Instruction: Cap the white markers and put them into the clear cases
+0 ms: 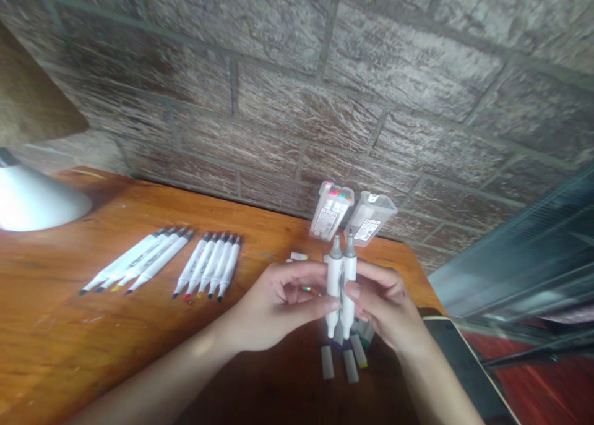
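Note:
Two uncapped white markers stand upright side by side between my hands, over the table's right half. My left hand point(292, 301) pinches the left marker point(333, 283) between thumb and fingers. Its neighbour, the right marker point(349, 276), is gripped by my right hand point(385, 301), with the thumb on its barrel. Both have grey upper tips and dark lower nibs. Loose marker caps point(351, 364) lie on the table just below them, some partly hidden behind the markers and my right hand.
Two rows of uncapped markers, a left row point(139, 261) and a middle row point(208, 267), lie on the wooden table point(55, 326). Behind my hands stand a clear case with markers point(325, 221) and another clear case point(366, 218). A lamp point(41, 196) is far left; a dark tablet-like object point(457, 363), right.

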A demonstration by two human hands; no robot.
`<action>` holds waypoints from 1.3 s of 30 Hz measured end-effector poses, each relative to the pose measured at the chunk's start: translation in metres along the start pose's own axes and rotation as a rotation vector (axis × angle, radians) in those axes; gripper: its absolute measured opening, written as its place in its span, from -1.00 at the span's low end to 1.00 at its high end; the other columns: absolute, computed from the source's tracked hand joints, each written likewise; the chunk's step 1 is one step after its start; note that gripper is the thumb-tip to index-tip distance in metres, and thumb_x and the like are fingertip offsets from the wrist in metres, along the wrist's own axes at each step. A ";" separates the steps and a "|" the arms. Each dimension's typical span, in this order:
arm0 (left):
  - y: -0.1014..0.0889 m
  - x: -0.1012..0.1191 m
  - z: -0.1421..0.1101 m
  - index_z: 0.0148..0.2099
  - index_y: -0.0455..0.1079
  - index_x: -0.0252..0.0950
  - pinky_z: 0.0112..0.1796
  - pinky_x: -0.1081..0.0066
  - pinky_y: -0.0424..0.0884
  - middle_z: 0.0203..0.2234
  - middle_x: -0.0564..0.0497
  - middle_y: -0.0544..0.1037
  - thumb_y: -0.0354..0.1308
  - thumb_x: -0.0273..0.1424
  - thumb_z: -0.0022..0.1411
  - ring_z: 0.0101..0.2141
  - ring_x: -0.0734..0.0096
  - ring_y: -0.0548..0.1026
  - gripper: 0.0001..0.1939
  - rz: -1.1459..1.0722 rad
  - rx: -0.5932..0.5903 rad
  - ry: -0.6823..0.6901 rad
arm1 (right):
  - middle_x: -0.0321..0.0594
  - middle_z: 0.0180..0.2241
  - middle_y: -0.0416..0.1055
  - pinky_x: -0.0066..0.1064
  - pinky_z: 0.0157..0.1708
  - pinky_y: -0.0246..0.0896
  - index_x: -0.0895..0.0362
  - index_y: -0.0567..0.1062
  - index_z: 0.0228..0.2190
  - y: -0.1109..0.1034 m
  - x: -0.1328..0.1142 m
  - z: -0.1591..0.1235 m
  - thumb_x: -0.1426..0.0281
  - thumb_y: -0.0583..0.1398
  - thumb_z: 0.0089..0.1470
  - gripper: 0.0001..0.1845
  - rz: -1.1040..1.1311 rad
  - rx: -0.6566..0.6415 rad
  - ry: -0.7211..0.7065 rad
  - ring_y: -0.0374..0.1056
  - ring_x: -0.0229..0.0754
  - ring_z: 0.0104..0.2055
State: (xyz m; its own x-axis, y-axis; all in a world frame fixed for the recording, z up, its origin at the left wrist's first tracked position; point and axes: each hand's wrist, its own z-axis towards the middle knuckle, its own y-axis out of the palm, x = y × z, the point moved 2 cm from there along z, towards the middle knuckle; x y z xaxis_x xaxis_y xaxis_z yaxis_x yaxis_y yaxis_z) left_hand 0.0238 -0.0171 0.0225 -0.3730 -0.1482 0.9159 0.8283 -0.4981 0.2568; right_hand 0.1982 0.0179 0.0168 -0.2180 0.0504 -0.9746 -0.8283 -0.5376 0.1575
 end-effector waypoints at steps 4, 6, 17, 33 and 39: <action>-0.005 -0.002 0.005 0.01 0.50 -0.34 -0.02 0.31 0.48 -0.11 -0.13 0.63 0.25 -0.47 0.24 -0.10 0.25 0.60 -0.72 0.066 0.071 0.028 | -0.37 -0.59 0.33 -0.56 -0.65 -0.05 0.03 0.64 -0.12 -0.002 -0.003 0.005 0.32 0.39 -0.01 -0.66 0.054 0.089 0.041 -0.02 -0.44 -0.63; -0.010 -0.002 0.007 0.07 0.46 -0.31 -0.07 0.38 0.48 -0.15 -0.09 0.65 0.30 -0.45 0.20 -0.16 0.33 0.60 -0.63 0.120 0.162 0.047 | -0.39 -0.62 0.29 -0.57 -0.65 -0.06 0.03 0.65 -0.16 -0.003 -0.007 0.007 0.31 0.41 -0.05 -0.66 0.111 0.139 0.054 -0.01 -0.44 -0.62; -0.089 0.056 -0.081 -0.06 0.57 -0.33 -0.28 0.42 0.45 -0.24 -0.10 0.68 0.29 -0.16 0.13 -0.32 0.26 0.61 -0.59 1.100 0.814 -0.118 | -0.32 -0.49 0.39 -0.57 -0.64 -0.14 0.08 0.65 -0.17 -0.015 0.007 0.016 0.33 0.42 -0.07 -0.65 0.183 0.184 0.018 0.01 -0.45 -0.57; -0.143 0.072 -0.099 -0.37 0.62 -0.25 -0.36 0.46 0.33 -0.43 -0.04 0.67 0.28 -0.31 0.06 -0.35 0.22 0.59 -0.86 1.636 0.623 -0.664 | -0.30 -0.58 0.32 -0.52 -0.62 -0.08 0.09 0.68 -0.30 -0.015 0.006 0.014 0.32 0.46 -0.14 -0.72 0.201 0.198 0.089 0.10 -0.41 -0.56; -0.144 0.058 -0.100 -0.31 0.62 -0.25 -0.30 0.40 0.32 -0.36 -0.12 0.67 0.21 -0.27 0.14 -0.31 0.17 0.58 -0.79 1.670 0.657 -0.655 | -0.32 -0.56 0.34 -0.51 -0.60 -0.02 0.05 0.68 -0.29 -0.015 0.006 0.014 0.30 0.47 -0.16 -0.71 0.162 0.209 0.116 0.10 -0.39 -0.54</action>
State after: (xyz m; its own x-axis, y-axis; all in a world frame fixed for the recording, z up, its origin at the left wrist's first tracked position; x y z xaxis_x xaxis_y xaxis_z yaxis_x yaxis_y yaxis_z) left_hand -0.1585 -0.0392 0.0080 0.9207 0.3121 0.2343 0.1888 0.1692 -0.9673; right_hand 0.2020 0.0379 0.0110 -0.3057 -0.1252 -0.9439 -0.8787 -0.3446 0.3303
